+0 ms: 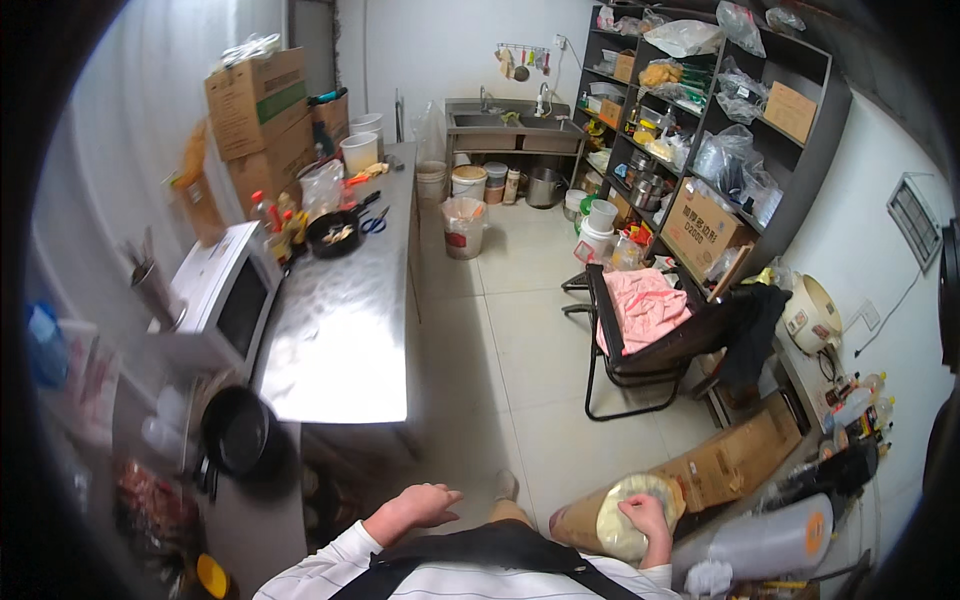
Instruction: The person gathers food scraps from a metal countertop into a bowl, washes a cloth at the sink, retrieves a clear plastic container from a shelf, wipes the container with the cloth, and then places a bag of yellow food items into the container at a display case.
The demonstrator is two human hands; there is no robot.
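Observation:
My left hand point(421, 508) is held in front of my dark apron point(480, 559), with nothing in it and its fingers stretched out. The nearest furniture to it is the end of the stainless steel worktable point(337, 352). My right hand point(645, 514), its fingers bent, is over the pale round top of a large brown-wrapped cylinder point(589, 517). Whether it touches that top, or pinches something small, cannot be made out. A black frying pan point(236, 431) lies at the left on a lower surface, past the worktable's near corner.
A microwave point(225, 292), a small pan with food point(334, 234) and blue-handled scissors point(375, 220) are on the worktable. A folding chair point(637, 367) bearing pink cloth point(643, 307) stands right of the tiled floor point(465, 337). Beyond are a lined bucket point(463, 236), a double sink point(517, 139) and loaded shelves point(697, 176).

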